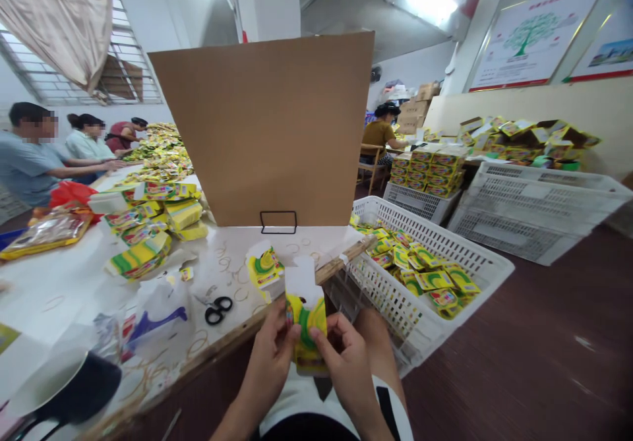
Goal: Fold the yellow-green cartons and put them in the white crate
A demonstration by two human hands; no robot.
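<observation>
Between my two hands, above my lap, is a small yellow and green carton with its white top flap standing up. My left hand grips its left side, the thumb on the front face. On the right side my right hand pinches the same carton, thumb also on the front. Another yellow carton, with white flaps, lies on the table just beyond. Black-handled scissors rest on the table to the left, among loose rubber bands.
A cardboard sheet stands upright behind a black wire stand. To the right, a white crate holds several yellow packs. Stacked flat cartons, a dark mug and a plastic bag are on the left. Several people sit farther off.
</observation>
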